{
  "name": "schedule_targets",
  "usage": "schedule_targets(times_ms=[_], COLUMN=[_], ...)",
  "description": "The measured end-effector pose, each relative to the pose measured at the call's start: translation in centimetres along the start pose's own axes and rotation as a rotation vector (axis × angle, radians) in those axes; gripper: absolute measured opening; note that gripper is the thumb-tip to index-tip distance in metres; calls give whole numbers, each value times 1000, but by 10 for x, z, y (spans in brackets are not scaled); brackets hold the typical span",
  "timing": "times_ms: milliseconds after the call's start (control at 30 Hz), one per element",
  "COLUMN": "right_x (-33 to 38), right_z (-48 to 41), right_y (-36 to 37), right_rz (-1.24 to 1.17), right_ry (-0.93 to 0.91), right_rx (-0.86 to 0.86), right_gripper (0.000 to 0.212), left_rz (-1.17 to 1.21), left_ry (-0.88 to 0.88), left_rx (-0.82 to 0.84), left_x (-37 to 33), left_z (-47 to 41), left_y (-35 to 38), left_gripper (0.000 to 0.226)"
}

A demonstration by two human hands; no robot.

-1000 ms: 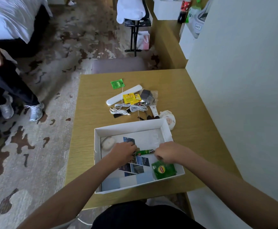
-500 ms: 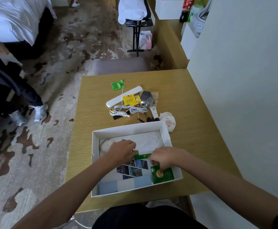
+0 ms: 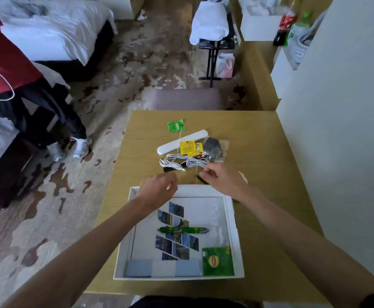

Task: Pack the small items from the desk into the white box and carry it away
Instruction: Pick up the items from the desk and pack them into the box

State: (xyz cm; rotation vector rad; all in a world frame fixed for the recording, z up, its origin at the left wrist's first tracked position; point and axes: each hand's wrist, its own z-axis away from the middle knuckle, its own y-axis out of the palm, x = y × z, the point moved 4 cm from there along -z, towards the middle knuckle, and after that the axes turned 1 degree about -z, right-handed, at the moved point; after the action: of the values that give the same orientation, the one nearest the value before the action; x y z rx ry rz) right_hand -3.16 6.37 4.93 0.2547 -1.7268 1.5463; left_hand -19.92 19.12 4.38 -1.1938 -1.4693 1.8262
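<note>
The packing step is in hand. The box [image 3: 235, 230] lies at the near edge of the table [image 3: 270, 165] and already holds a green stick [image 3: 182, 230] and a tea packet [image 3: 217, 261]. Both hands are reached past its far rim toward the pile. The left hand [image 3: 158, 188] is loosely curled with nothing seen in it; the right hand [image 3: 222, 177] is pinched at a dark item [image 3: 204, 180], though a firm hold cannot be told. Next, the cables [image 3: 181, 162], white bar [image 3: 181, 142] and sachets [image 3: 189, 147] are to be gathered.

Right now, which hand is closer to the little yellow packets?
Right. The right hand sits just below the yellow packets, near the white cable. The left hand is lower and further left, over the white box rim.
</note>
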Motion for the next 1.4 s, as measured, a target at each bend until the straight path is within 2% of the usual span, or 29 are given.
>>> schedule_targets(times_ms=[67,200,300,367,433,533,600,700,800,967,1100,1267,1333,1400], right_x=[-7,-28,-47,-59,-69,-79,-83,-88,-94,-104,-101,-80,-71,-63], right_z=[-23,-70,-102,-121,-136,-147,-152,-157,-157,-138,-116,-83,-71,-59], right_y=[4,20,31,37,42,50,55,57,52,28,8,-7,-9,-12], right_rz=[-13,-31,-75,-145,-191,-196,-172,-255,-330,-578,-768,-830,-853,-863], right_ry=[65,227,408,528,613,699,706,741,759,785,769,664,613,566], right_rx=[-7,14,5,-38,-69,-82,-72,-128,-170,-303,-362,-308,-250,-206], right_gripper=[21,20,19,25,35,35,35,23,26,8,14,9,5,5], left_rz=[69,99,110,98,94,110,50,-66,-214,-327,-383,-236,-37,266], left_ry=[-77,-158,-146,-129,-120,-87,-16,78,166,188,162,94,7,-118], left_rx=[-18,54,94,119,144,166,190,255,299,218,206,65,-20,-64], left_x=[9,32,48,58,65,69,68,64,61,57,55,45,41,35], left_z=[-14,-50,-82,-103,-122,-145,-159,-181,-200,-210,-204,-187,-177,-163], left_y=[-5,-4,5,14,23,39,52,70,84,95,92,60,41,23], left_gripper=[14,16,21,23,21,21,29,48,59,51,46,33,24,22])
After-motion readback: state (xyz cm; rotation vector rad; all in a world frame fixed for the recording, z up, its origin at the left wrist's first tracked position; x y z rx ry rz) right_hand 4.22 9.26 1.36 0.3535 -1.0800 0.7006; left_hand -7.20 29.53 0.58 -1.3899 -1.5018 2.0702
